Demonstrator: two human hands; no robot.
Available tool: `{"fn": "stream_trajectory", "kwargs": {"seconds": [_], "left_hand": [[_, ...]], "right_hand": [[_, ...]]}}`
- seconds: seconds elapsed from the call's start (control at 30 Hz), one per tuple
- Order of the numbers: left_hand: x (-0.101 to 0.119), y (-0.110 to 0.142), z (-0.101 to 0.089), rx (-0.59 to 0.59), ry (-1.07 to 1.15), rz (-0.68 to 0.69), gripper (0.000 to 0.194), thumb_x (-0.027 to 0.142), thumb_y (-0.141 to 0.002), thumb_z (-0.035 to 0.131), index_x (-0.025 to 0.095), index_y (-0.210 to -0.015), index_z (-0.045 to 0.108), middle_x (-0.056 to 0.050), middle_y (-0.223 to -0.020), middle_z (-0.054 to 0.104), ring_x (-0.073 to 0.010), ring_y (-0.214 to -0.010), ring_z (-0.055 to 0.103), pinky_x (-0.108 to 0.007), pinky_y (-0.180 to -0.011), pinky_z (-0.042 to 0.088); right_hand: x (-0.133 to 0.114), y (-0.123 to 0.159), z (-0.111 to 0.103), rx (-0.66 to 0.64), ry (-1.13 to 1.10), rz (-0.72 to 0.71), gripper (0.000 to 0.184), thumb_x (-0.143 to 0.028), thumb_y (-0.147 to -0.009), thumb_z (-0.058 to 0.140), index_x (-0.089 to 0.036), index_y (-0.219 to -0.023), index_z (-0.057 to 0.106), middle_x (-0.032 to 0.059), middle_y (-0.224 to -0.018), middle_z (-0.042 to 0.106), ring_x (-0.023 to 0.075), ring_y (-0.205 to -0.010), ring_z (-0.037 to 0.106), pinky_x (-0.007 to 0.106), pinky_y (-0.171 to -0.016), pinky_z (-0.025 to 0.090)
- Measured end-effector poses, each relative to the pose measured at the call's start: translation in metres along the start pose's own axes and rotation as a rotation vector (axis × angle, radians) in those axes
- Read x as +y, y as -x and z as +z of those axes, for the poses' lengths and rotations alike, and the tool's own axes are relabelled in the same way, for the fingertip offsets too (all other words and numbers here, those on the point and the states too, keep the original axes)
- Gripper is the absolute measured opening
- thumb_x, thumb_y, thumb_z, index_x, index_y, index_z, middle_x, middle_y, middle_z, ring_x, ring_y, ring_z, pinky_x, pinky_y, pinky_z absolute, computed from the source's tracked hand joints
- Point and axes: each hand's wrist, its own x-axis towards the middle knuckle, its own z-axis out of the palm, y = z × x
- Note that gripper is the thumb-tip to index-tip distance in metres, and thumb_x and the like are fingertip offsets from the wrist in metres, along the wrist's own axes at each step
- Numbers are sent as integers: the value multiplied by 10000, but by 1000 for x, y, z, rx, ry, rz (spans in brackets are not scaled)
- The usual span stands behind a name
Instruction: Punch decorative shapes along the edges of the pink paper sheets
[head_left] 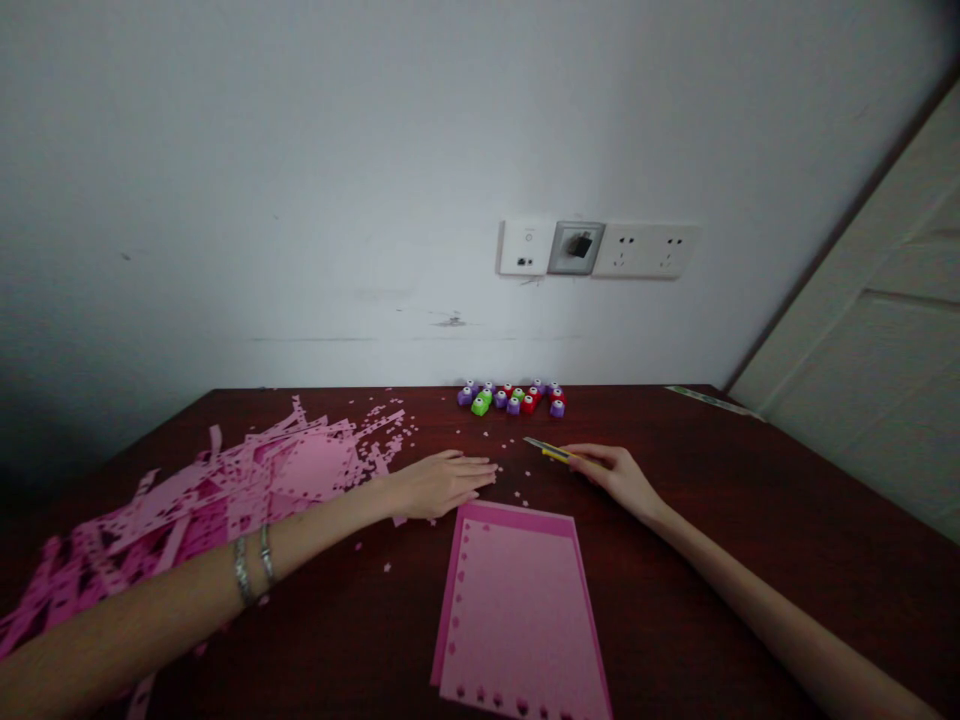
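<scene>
My left hand (442,484) lies flat with its fingers stretched out, just above the top left corner of the pink paper sheets (525,610). The upper sheet is light pink, with small shapes punched along its left and bottom edges; a darker pink sheet shows beneath it. In my right hand (619,478) is a yellow utility knife (555,453), its blade end pointing to the upper left, over the table beyond the sheets. Tiny pink cutouts (517,495) dot the table between my hands.
Pink paper strips and punched scraps (247,480) are heaped at the left. Several small purple, green and red craft punches (514,400) stand by the wall. A ruler-like strip (716,401) lies at the back right of the dark red table (720,490). Sockets (645,250) are on the wall.
</scene>
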Motion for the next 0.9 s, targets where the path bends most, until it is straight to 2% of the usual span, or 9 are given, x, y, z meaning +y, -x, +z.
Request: {"fn": "stream_trajectory", "kwargs": {"seconds": [0.17, 0.27, 0.33, 0.5, 0.57, 0.67, 0.73, 0.8, 0.9], "left_hand": [[-15, -16, -2, 8, -177, -140, 395, 315, -924, 310, 203, -1293, 394, -61, -1336, 441, -158, -1250, 354, -349, -1016, 242], [-36, -5, -13, -43, -325, -360, 308, 288, -898, 374, 118, -985, 616, -135, -1009, 644, -220, -1013, 559, -355, -870, 379], [-49, 11, -23, -118, -390, -561, 281, 175, -872, 384, 87, -780, 634, -154, -790, 655, -239, -825, 615, -335, -717, 430], [-57, 37, -41, 34, -604, -1003, 297, 4, -794, 357, 8, -1031, 535, -223, -899, 606, -277, -827, 597, -353, -652, 435], [-48, 31, -40, 46, -559, -855, 344, -7, -778, 363, 7, -1090, 507, -235, -987, 590, -278, -936, 564, -383, -755, 423], [-21, 11, -27, -54, -276, -305, 438, 9, -775, 381, 119, -1187, 484, -130, -1234, 514, -193, -1151, 450, -317, -944, 343], [-1, 0, -16, -79, -128, -83, 481, 61, -828, 351, 194, -1289, 390, -46, -1354, 415, -126, -1240, 355, -267, -1021, 262], [8, 0, -6, -76, -74, 6, 470, 140, -877, 327, 190, -1344, 309, -34, -1407, 337, -112, -1290, 271, -257, -1046, 221], [-6, 21, -5, -46, -113, -76, 428, 216, -907, 304, 178, -1332, 340, -48, -1377, 386, -129, -1276, 304, -285, -1033, 248]], "right_hand": [[-1, 0, 0, 6, -9, 9, 392, -404, -730, 570, -153, -1013, 671, 59, -813, 675, 164, -658, 559, 262, -555, 424], [-2, 1, 0, 21, -12, 28, 415, -419, -723, 571, -145, -1018, 670, 64, -808, 673, 158, -632, 547, 258, -530, 413], [-3, 1, 0, 26, -21, 26, 421, -429, -719, 574, -146, -1015, 671, 65, -800, 671, 156, -623, 539, 255, -517, 404], [0, 0, 0, 21, -55, 17, 431, -435, -723, 571, -135, -1018, 666, 60, -760, 667, 140, -581, 507, 251, -504, 377], [1, 0, 0, 29, -51, 19, 435, -441, -727, 567, -137, -1022, 665, 56, -747, 663, 134, -565, 493, 253, -500, 369], [1, 0, 0, 33, -41, 18, 434, -442, -734, 561, -140, -1029, 664, 53, -732, 655, 131, -556, 478, 253, -492, 363], [0, 1, -1, 29, -37, 19, 435, -440, -730, 567, -140, -1031, 664, 53, -740, 652, 129, -557, 472, 252, -491, 358], [-1, 1, -1, 24, -37, 22, 439, -439, -731, 566, -137, -1036, 660, 54, -751, 649, 128, -561, 469, 250, -494, 353], [0, 0, -2, 18, -42, 22, 440, -441, -740, 555, -133, -1038, 657, 54, -749, 644, 126, -562, 465, 249, -497, 344]]}}
